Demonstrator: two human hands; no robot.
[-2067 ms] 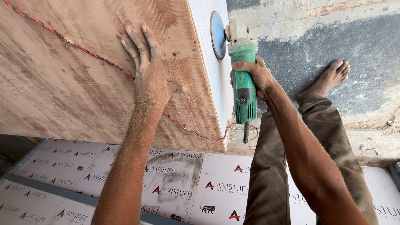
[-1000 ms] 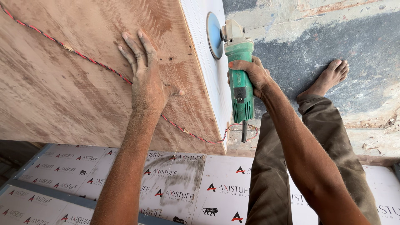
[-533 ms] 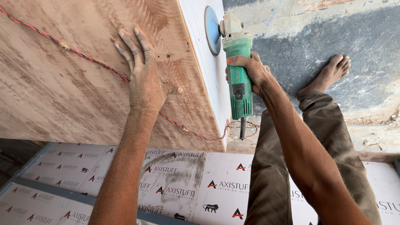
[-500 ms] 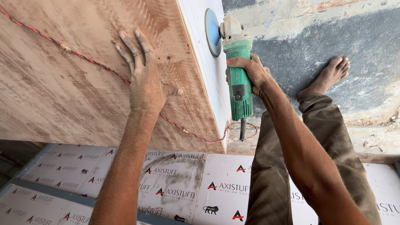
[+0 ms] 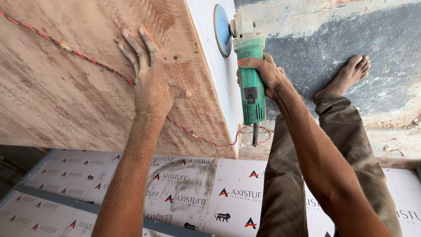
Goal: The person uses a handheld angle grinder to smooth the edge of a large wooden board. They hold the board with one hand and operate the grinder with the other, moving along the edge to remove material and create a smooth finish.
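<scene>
My left hand (image 5: 149, 83) lies flat, fingers spread, on the top face of a large brown plywood panel (image 5: 61, 87). My right hand (image 5: 263, 74) grips the body of a green angle grinder (image 5: 251, 83). Its blue sanding disc (image 5: 222, 30) sits against the panel's white laminated side face (image 5: 219, 66), near the top of the view. A twisted red and black cord (image 5: 87, 61) runs across the plywood, passes under my left wrist and loops over the panel's edge to the grinder's tail.
Below the panel lie white sheets with printed protective film (image 5: 197, 193). My right leg in brown trousers (image 5: 351, 149) and bare foot (image 5: 346, 77) rest on a rough grey concrete floor (image 5: 342, 35). Debris lies at the right edge.
The grinder and my right hand have slid slowly up along the white side face, away from me. My left hand has stayed flat on the plywood.
</scene>
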